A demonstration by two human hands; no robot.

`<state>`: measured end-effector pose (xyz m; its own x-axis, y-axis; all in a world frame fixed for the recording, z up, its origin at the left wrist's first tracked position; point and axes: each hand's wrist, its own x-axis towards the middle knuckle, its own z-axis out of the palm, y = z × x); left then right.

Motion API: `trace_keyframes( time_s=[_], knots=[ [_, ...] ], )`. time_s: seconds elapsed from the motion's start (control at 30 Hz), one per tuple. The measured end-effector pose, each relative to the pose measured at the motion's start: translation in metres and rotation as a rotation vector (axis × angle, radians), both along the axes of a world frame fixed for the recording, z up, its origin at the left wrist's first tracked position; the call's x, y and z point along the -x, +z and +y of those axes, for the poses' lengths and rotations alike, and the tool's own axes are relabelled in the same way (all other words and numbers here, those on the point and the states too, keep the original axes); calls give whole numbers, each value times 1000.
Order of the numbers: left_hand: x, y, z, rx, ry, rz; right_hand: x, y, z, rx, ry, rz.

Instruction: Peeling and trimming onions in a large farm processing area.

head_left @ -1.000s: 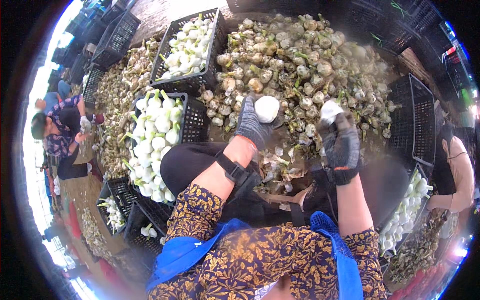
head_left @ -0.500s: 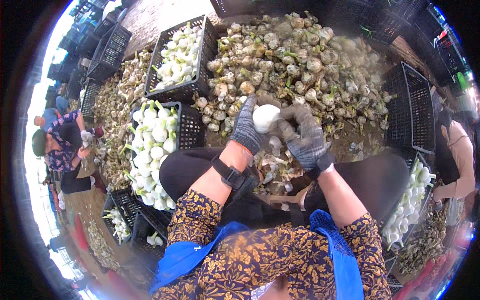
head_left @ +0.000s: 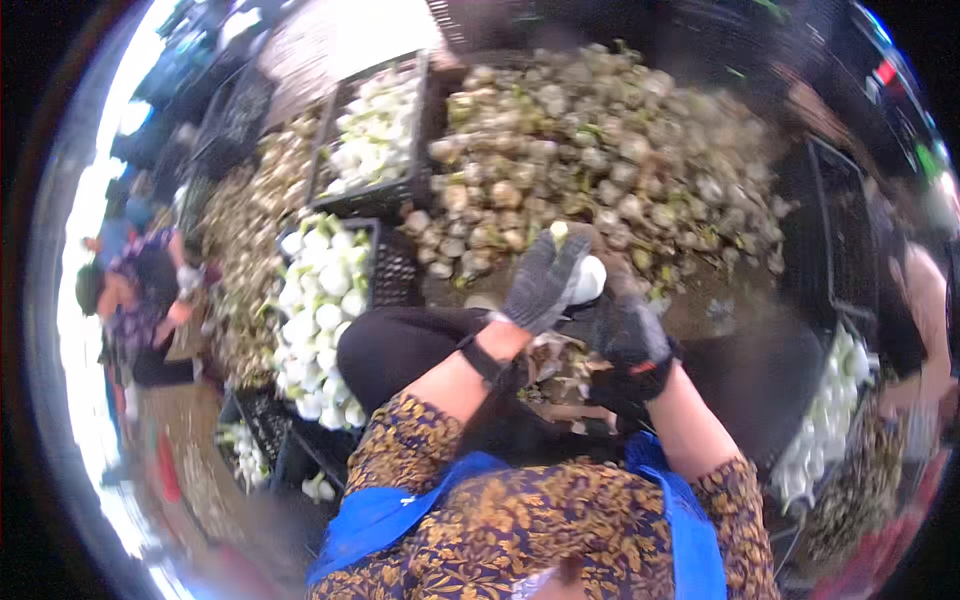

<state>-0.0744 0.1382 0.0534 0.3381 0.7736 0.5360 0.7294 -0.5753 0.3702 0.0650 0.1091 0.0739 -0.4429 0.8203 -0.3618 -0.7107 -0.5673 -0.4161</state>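
Observation:
My left hand (head_left: 543, 287), in a grey knit glove, is closed around a peeled white garlic bulb (head_left: 590, 281). A pale green stem end (head_left: 559, 230) shows above its fingers. Close against the bulb's right side is my gloved right hand (head_left: 632, 325); motion smears its fingers, so their grip does not show clearly. Both hands are above my lap, just in front of a large heap of unpeeled, soil-stained garlic (head_left: 590, 150). Loose skins and scraps (head_left: 560, 370) lie on the ground between my legs.
To my left stand a black crate of cleaned garlic (head_left: 395, 265) and another crate (head_left: 428, 120) behind it. A black crate (head_left: 845, 230) and white garlic (head_left: 828, 420) are on my right. One person (head_left: 140, 290) sits at the far left, another (head_left: 920, 310) at the right edge.
Both hands have shifted right and slightly nearer to me with the garlic bulb. My left hand now covers more of it, and its stem end shows. The whole view has shifted and blurred.

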Motion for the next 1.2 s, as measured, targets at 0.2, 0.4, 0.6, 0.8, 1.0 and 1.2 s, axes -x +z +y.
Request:
trace_keyframes(
  time_s=[0.2, 0.4, 0.6, 0.8, 1.0, 1.2],
  knots=[
    [-25, -26, 8, 1147, -402, -1141, -86, 40, -31, -147, -283, -277],
    [-25, -39, 36, 1245, 146, -1114, -272, 93, -106, -276, -799, -271],
    [-30, -48, 21, 1174, 167, -895, -437, 18, -236, 370, -1503, -1104],
    [-26, -35, 22, 1113, 211, -741, -518, -10, -279, 136, -787, -1899],
    [-44, -19, 26, 1120, 72, -919, -507, 11, -112, 91, -886, -1938],
    [-68, -22, 14, 1096, 33, -679, -384, -15, 93, -276, 58, -2027]
  ],
)
